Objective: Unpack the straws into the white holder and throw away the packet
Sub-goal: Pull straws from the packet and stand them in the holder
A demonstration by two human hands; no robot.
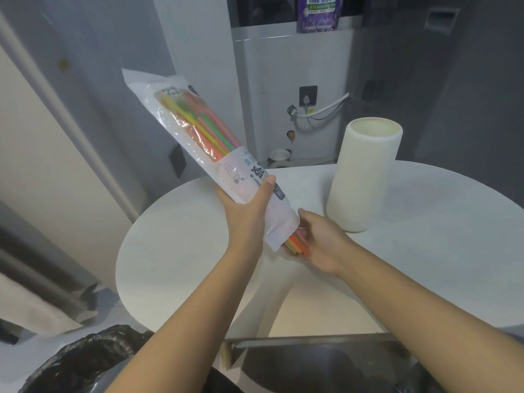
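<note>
Two bare forearms; no sleeves; left hand (246, 211) and right hand (323, 245) ungloved.

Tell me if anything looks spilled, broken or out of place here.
Nothing stands out. The straws poke from the packet's open lower end into the right hand, and the white holder stands upright.

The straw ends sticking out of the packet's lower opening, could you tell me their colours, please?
Orange and green straw ends, seen in the head view.

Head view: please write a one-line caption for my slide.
Left hand tilts the straw packet while right hand draws out coloured straws, beside the white holder.
</note>
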